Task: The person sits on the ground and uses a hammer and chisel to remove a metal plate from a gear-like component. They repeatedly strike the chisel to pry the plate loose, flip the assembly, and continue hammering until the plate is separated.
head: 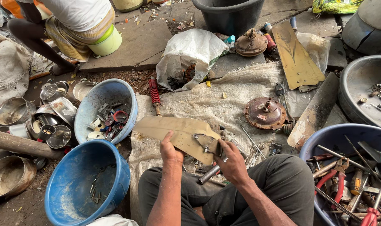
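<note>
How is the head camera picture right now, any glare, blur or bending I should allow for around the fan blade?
Head view: soft, even daylight with no hard shadows; the fan blade and both hands, left hand and right hand, are sharp; mild shine on the steel bowls at left; wide-lens bending curves the tubs at the edges, such as the blue tub.

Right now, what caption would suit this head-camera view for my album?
Seated amid scrap, a person's left hand and right hand grip a dusty tan fan blade between blue basins of parts.
</note>
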